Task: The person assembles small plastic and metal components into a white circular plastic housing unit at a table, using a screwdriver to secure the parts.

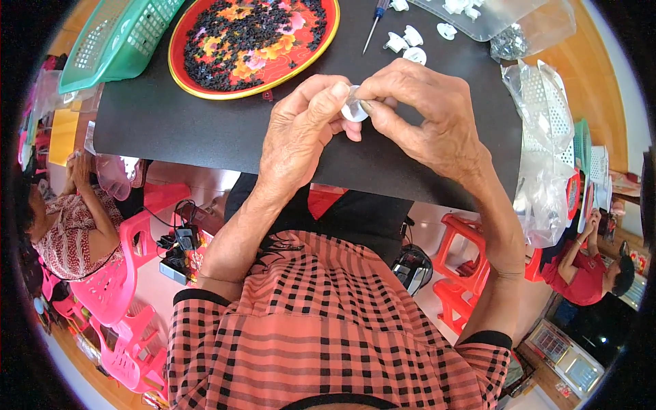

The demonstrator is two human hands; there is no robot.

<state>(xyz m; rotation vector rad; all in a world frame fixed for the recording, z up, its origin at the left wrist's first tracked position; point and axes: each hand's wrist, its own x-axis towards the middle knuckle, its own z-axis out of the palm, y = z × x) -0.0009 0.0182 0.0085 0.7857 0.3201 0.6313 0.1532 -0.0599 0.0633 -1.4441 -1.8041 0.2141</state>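
Over the near part of the dark table, my left hand is closed on a small white round plastic part, held between thumb and fingers. My right hand pinches at that part's right upper edge. Whatever those right fingertips hold, if anything, is too small and covered to make out. Just beyond the hands lie several similar white plastic parts. A screwdriver with a dark handle rests beside them, its thin shaft toward me.
A red tray with a yellow rim holds many small black pieces. Left of it stands a green basket. Clear plastic bags line the right edge, near a clear container. Two other people sit at the sides.
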